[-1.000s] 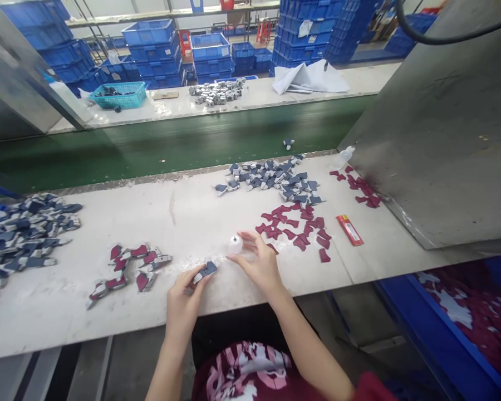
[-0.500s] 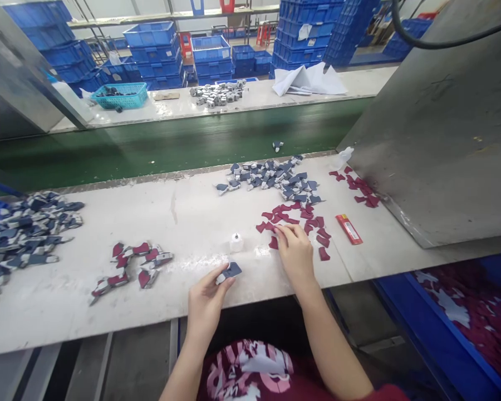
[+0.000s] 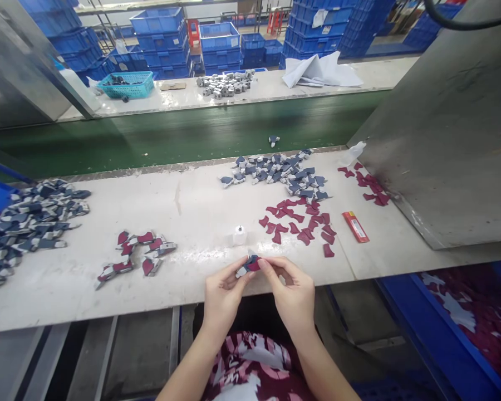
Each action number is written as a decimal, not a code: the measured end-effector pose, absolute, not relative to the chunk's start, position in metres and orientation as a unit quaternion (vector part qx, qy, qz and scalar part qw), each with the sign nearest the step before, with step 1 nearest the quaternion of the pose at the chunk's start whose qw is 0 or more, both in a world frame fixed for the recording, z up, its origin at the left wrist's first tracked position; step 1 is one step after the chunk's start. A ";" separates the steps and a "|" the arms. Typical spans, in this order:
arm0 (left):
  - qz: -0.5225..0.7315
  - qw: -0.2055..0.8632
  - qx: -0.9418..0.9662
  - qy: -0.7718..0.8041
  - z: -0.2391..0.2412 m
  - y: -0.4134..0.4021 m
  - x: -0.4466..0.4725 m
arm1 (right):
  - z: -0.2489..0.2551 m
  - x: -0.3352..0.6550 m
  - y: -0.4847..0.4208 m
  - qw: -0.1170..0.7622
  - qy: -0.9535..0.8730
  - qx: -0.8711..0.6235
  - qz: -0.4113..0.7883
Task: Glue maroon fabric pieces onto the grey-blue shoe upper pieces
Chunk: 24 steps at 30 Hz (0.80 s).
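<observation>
Both hands meet over the near edge of the white worktop. My left hand (image 3: 222, 292) is closed on a small dark-blue and grey plastic part (image 3: 241, 271). Against that part lies a dark-red flat piece (image 3: 254, 266), pinched by my right hand (image 3: 293, 289). Just beyond my hands stands a small white bottle (image 3: 239, 235) with a dark tip. Many loose dark-red pieces (image 3: 304, 236) are spread to its right. Behind them is a pile of blue-and-grey parts (image 3: 275, 170). To the left sit several parts with red pieces on them (image 3: 145, 239).
A larger heap of blue-and-grey parts (image 3: 33, 217) covers the left end. A red packet (image 3: 355, 227) lies at right, near a metal panel (image 3: 451, 145). A green belt (image 3: 171, 133) runs behind, with one part (image 3: 274, 140) on it. A blue bin (image 3: 426, 328) stands lower right.
My right hand has come from the red pieces to my left hand, bringing a red piece onto the blue-and-grey part. My left hand has moved slightly right.
</observation>
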State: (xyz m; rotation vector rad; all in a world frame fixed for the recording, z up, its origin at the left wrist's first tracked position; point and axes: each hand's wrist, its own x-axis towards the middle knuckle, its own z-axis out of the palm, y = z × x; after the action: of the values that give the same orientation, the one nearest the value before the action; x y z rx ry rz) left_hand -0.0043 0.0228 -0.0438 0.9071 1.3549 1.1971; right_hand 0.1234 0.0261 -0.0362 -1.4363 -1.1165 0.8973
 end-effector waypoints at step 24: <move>0.511 0.603 0.323 0.521 -0.011 0.017 0.002 | -0.040 0.132 0.018 0.578 -0.513 -0.552 0.314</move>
State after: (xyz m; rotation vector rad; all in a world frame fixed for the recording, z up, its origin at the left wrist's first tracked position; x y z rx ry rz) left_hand 0.0024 0.0172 -0.0114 0.7488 1.2052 1.1826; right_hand 0.1316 0.0180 -0.0403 -1.2917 -1.1998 0.7344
